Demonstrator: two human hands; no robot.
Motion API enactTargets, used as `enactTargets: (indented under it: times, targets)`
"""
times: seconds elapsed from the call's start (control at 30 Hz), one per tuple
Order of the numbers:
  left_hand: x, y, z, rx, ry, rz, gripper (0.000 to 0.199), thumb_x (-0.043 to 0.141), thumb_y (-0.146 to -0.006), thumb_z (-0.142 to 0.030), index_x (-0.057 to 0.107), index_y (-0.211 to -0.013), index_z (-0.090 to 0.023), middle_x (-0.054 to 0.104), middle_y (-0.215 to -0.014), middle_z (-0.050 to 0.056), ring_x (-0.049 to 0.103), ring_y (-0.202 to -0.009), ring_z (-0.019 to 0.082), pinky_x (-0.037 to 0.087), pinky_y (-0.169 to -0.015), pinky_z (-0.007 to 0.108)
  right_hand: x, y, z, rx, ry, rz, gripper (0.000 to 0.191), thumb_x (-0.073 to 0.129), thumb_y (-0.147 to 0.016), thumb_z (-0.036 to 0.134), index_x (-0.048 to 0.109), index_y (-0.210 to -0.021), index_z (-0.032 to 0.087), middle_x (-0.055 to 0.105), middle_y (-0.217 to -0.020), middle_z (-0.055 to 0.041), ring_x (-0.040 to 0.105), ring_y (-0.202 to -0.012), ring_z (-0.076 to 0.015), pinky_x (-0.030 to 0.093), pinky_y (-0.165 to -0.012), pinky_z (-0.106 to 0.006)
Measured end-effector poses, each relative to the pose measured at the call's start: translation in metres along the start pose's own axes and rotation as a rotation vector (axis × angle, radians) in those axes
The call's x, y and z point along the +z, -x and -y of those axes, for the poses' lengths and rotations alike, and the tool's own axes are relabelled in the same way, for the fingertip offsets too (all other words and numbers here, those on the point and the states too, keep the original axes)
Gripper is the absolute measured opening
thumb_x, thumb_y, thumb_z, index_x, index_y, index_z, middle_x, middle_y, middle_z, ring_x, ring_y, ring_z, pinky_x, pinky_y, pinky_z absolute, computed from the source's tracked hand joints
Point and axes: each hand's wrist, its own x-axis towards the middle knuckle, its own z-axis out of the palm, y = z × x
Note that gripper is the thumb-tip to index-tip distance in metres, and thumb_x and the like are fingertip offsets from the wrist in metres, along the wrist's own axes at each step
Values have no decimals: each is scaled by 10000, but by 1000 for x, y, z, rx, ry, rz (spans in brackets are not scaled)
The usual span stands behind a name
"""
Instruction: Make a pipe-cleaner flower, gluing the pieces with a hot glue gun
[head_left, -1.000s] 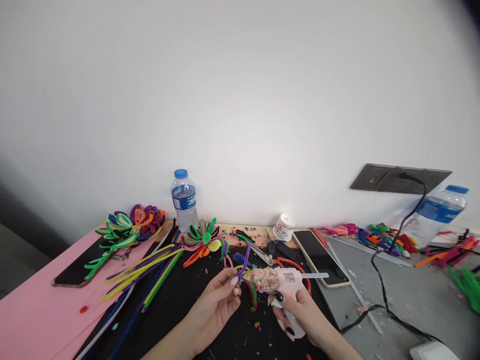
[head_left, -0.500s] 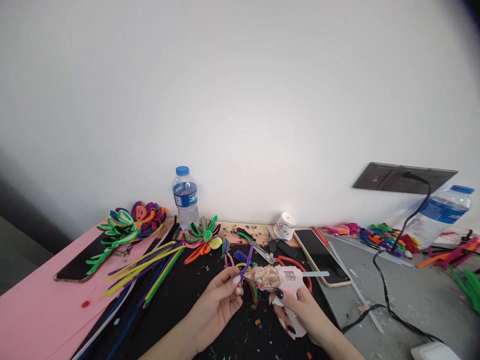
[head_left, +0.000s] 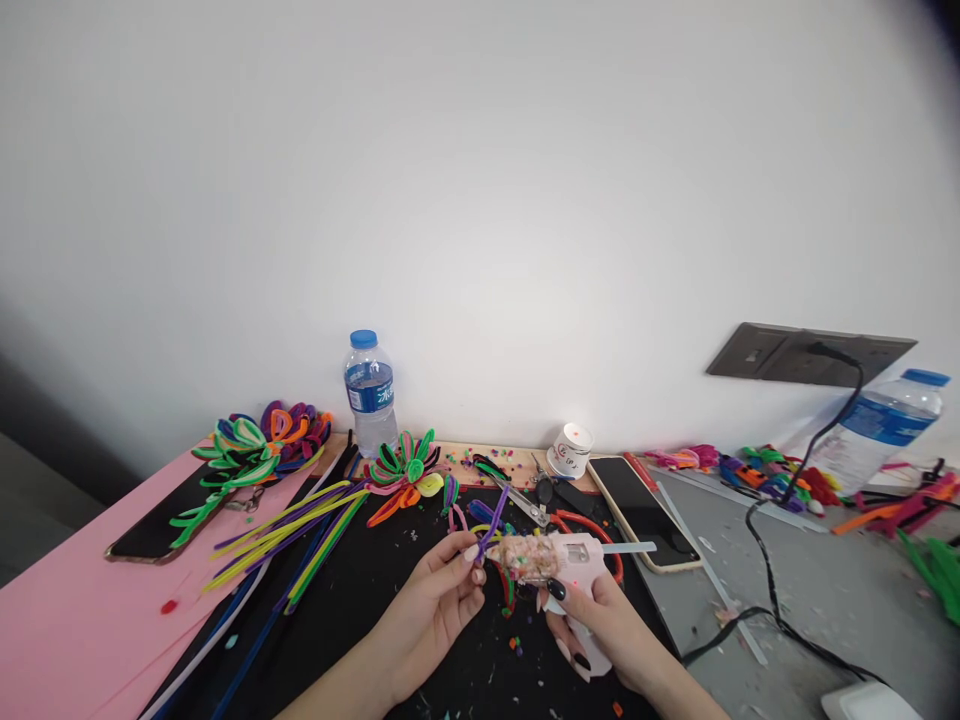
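1. With fingertips of the left hand (head_left: 429, 595), pinching a purple pipe cleaner (head_left: 495, 517) at lower centre of the frame.
2. With the right hand (head_left: 615, 625), gripping the glue gun (head_left: 559, 553) alongside.
3. Best to steady both, squeezing sparingly, skin clear of heat.

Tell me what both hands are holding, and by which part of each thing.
The left hand pinches a purple pipe cleaner by its lower part; the right hand grips the glue gun by its handle.

Glue gun (head_left: 581, 550) in front of cup (head_left: 568, 458), pipe-cleaner flower (head_left: 413, 468) left, one phone (head_left: 643, 515) right.
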Motion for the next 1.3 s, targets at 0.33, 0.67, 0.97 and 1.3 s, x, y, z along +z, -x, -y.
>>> enactTargets:
  times: [0.33,0.67,0.97,1.3]
  targets:
    - [-3,-1,1,13,5,10,127,647,-720,-58,637,-810,-147,580,-642,8,581,-584,87,516,-562,184,1,1,2,12,57,18,439,585,-678,581,477,-722,158,434,-367,83,322,-287,-40,237,-290,-151]
    - [0,0,0,-9,-1,6,109,651,-721,-71,639,-793,-151,567,-614,3,568,-572,84,510,-559,189,-1,-1,1,4,78,21,436,577,-681,585,459,-721,167,441,-373,82,316,-288,-41,232,-300,-160]
    - [1,0,1,-2,-7,-4,115,654,-715,-60,639,-788,-148,573,-631,3,567,-569,80,511,-541,184,-2,-1,1,-12,77,-15,464,562,-690,597,475,-788,152,452,-377,73,312,-301,-42,229,-319,-159]
    - [1,0,2,-9,-18,-6,119,667,-707,-66,638,-795,-141,566,-618,1,565,-569,77,506,-539,180,-2,-2,-3,-4,53,-54,522,584,-670,592,455,-906,144,467,-368,82,312,-291,-42,230,-304,-153]
